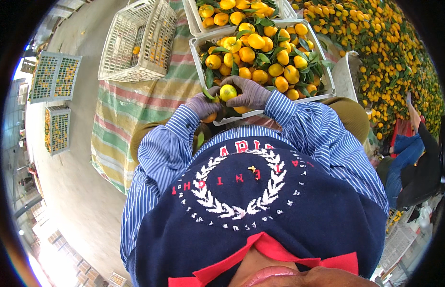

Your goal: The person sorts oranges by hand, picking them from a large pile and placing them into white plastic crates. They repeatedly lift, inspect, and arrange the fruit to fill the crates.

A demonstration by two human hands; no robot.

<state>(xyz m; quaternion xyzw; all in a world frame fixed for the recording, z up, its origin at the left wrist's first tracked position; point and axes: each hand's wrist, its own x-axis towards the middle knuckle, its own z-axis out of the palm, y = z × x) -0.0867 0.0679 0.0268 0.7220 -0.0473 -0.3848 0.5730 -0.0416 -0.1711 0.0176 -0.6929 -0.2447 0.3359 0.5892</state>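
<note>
Both hands wear greyish-purple knitted gloves and meet at the near edge of a white plastic crate (330, 80) heaped with oranges and green leaves. My right hand (251, 92) has thumb and finger around a yellow-green citrus fruit (228, 92). Beside it, on the fruit's left, is my left hand (205, 104), its fingers bent near a green leaf (208, 94); an orange fruit (209, 117) shows just under this hand. Whether the left hand grips anything is hidden by its own fingers. One more orange (242, 109) lies below the right hand, inside the crate's near rim.
Another filled white crate (195, 21) touches the far side. At left, a mostly empty white crate (116, 46) stands on a striped tarp (118, 118). A large heap of oranges (387, 53) spreads at right, where a co-worker's arm (413, 111) reaches in. Filled crates (55, 77) stand farther left.
</note>
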